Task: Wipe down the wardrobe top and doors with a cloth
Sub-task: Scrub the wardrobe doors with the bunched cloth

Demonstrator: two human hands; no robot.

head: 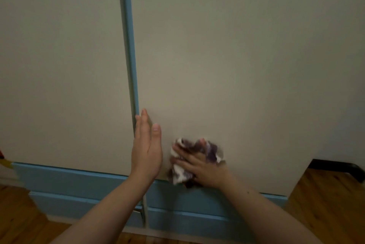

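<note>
Two bare forearms reached in from the bottom edge, nearest the camera. The right hand lay spread over a crumpled white-and-purple cloth, its fingers fanned wide and pressing the cloth flat against the lower part of the right wardrobe door. The cloth sat low on that door, its bottom reaching the blue base trim, and was slightly blurred. Just beside it, the left hand stood edge-on with its fingers straight and close together, holding nothing. Its fingertips touched the left edge of the same door, beside the blue vertical strip that separated it from the left wardrobe door. Both doors were plain beige panels. Below the trim lay a wooden floor, and a dark object showed at the right, past the wardrobe's corner; what it was could not be told.
</note>
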